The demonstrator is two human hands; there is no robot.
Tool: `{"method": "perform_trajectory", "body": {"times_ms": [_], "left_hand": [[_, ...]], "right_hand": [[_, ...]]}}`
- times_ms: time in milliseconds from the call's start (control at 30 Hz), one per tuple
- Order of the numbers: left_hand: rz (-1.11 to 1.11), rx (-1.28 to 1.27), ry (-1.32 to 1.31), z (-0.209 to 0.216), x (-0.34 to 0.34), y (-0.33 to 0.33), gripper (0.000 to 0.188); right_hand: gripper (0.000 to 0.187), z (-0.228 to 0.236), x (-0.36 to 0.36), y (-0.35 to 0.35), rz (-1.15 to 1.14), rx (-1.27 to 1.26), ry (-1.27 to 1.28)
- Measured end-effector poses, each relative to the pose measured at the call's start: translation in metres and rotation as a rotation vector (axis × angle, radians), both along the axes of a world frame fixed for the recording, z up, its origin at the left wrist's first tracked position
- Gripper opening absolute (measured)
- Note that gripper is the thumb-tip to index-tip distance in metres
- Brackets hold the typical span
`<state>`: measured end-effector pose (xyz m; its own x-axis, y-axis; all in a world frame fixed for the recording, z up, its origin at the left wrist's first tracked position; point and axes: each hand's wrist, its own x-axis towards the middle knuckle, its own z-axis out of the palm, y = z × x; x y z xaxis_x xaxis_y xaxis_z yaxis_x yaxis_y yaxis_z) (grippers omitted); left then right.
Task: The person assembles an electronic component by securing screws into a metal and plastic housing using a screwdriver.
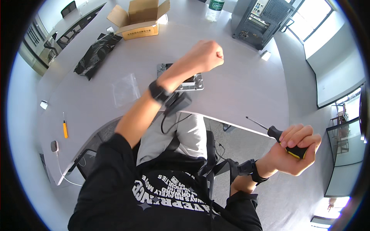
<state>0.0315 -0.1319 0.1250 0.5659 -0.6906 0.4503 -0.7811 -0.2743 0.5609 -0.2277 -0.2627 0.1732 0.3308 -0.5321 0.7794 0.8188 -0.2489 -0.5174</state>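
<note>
My left hand (208,56) is curled into a fist above the table, its knuckles away from me; whether anything lies inside the fingers is hidden. Beneath that forearm sits a flat metal device (199,82), grey with dark parts inside, largely covered by my wrist. Off to the right, past the table's front edge, my right hand (295,163) grips a black and yellow screwdriver (274,133) by its handle. The screwdriver's shaft points up and left, toward the table edge, and its tip is apart from the device.
On the grey table (239,88) lie a clear plastic bag (125,91), a black plastic wrapping (97,56) and an orange-handled screwdriver (65,129). Farther back stand an open cardboard box (140,31), a water bottle (214,10) and a dark computer case (262,23).
</note>
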Motion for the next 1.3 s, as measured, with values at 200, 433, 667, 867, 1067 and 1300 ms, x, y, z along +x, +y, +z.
{"method": "perform_trajectory", "body": {"times_ms": [200, 433, 667, 867, 1067, 1300], "left_hand": [[-0.001, -0.365, 0.690, -0.010, -0.055, 0.099, 0.015], [0.204, -0.969, 1.226, -0.051, -0.056, 0.139, 0.008], [0.024, -0.932, 1.247, -0.053, -0.033, 0.142, 0.011], [0.072, -1.085, 1.277, -0.058, -0.043, 0.124, 0.007], [-0.015, -1.054, 1.187, -0.069, -0.056, 0.128, 0.013], [0.080, -0.991, 1.152, -0.070, -0.074, 0.132, 0.017]], "right_hand": [[0.025, -0.010, 0.060, -0.004, 0.251, 0.233, 0.001], [0.023, -0.033, 0.136, 0.010, 0.530, 0.424, -0.038], [0.023, -0.051, 0.168, 0.023, 0.613, 0.534, 0.006], [0.020, -0.054, 0.168, 0.028, 0.687, 0.611, -0.061], [0.024, -0.051, 0.157, 0.040, 0.715, 0.627, -0.072], [0.029, -0.049, 0.144, 0.047, 0.722, 0.574, -0.102]]}}
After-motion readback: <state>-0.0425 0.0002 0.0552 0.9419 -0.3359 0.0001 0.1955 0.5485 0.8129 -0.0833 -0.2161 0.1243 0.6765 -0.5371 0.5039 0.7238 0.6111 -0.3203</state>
